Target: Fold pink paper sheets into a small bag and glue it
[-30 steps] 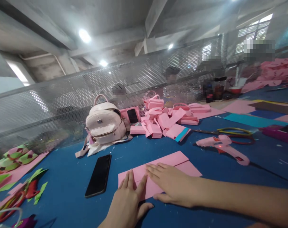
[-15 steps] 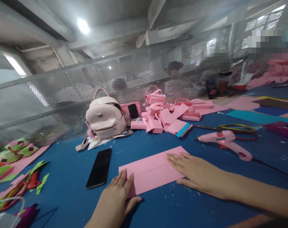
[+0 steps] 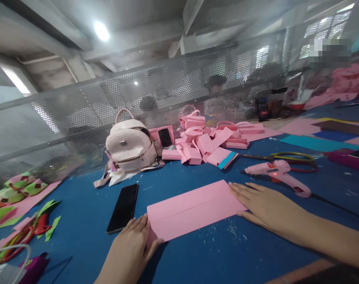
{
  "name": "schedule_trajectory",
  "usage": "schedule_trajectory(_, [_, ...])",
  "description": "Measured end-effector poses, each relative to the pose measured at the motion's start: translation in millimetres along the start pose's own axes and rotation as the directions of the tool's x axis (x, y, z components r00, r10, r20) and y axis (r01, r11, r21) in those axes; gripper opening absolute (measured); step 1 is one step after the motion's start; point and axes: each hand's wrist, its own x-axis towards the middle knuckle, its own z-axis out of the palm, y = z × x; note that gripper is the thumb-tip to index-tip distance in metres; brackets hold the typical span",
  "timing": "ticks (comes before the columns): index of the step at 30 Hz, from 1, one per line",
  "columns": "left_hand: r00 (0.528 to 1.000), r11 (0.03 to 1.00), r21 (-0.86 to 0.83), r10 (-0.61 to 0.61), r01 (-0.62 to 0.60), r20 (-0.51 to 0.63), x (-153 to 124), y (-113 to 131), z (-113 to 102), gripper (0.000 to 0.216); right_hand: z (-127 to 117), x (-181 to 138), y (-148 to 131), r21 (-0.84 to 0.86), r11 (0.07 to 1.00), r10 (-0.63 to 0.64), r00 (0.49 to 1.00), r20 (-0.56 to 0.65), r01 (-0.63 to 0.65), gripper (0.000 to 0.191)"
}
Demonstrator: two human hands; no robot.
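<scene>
A pink paper sheet (image 3: 194, 209), folded with a lengthwise seam, lies flat on the blue table in front of me. My left hand (image 3: 132, 238) rests at its left end, fingertips at the edge and thumb apart along the near corner. At the right end, my right hand (image 3: 262, 203) lies flat, fingers stretched out over the edge and thumb spread toward me. Just left of the sheet is a black phone (image 3: 123, 208). A pink glue gun (image 3: 281, 175) with a lit red light lies beyond my right hand.
Behind are a cream backpack (image 3: 130, 146), a heap of pink paper pieces (image 3: 209, 142) and a perforated metal screen (image 3: 167, 79). Scissors (image 3: 294, 157) lie past the glue gun. More red-handled scissors (image 3: 42, 225) and green scraps (image 3: 53, 228) are at left. People sit beyond the screen.
Both hands have slid outward to the ends of the pink sheet, the left one leftward and the right one rightward. More of the sheet's surface now shows between them.
</scene>
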Motion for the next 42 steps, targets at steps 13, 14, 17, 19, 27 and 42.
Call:
schedule_trajectory(13, [0.999, 0.964, 0.264, -0.038, 0.038, -0.002, -3.8, 19.6, -1.4, 0.04, 10.4, -0.8, 1.0, -0.058, 0.997, 0.053, 0.998, 0.019, -0.052, 0.063])
schedule_trajectory(14, [0.999, 0.948, 0.315, -0.044, 0.051, -0.031, -3.1, 25.2, -0.4, 0.04, 9.6, -0.4, 1.8, -0.059, 0.997, 0.048, 0.999, 0.023, -0.046, 0.063])
schedule_trajectory(17, [0.996, 0.927, 0.374, 0.007, 0.026, -0.088, 6.5, 43.9, 1.5, 0.04, 6.2, 2.1, 2.0, -0.071, 0.997, 0.032, 0.998, 0.05, -0.028, 0.062])
schedule_trajectory(19, [0.991, 0.936, 0.351, 0.032, 0.015, -0.129, 20.2, 55.2, 0.5, 0.042, 4.0, 3.9, 1.1, -0.081, 0.997, 0.026, 0.997, 0.078, -0.019, 0.06])
schedule_trajectory(27, [0.941, 0.962, 0.121, 0.267, -0.246, -0.207, 74.8, 73.2, 3.1, 0.047, -15.6, 8.7, 5.7, 0.099, 0.988, 0.099, 0.977, 0.191, -0.119, 0.074])
schedule_trajectory(42, [0.965, 0.962, -0.093, 0.254, -0.259, -0.057, 66.0, 48.8, 19.7, 0.071, -20.6, 75.1, -32.1, 0.619, 0.783, -0.238, 0.884, 0.401, -0.07, 0.074])
